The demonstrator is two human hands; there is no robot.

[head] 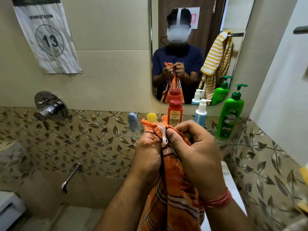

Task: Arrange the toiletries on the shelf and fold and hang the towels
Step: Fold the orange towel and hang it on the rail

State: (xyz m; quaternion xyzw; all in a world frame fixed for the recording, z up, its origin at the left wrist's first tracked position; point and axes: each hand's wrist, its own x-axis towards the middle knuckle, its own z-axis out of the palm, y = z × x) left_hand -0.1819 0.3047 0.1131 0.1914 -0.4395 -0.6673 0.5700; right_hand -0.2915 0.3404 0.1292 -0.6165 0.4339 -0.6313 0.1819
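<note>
You face a plain beige tiled wall point(108, 30) with a band of brown leaf-patterned tiles point(93, 140) running below it. At far left hangs a creased white paper sign point(48, 39) printed "WORKSTATION 13". Below it sits a round chrome shower mixer valve point(50, 105), and lower still a chrome spout point(70, 176). A rounded frameless wall mirror point(196, 52) hangs far right.

The orange towel point(175, 194) runs off the picture's bottom edge.
</note>
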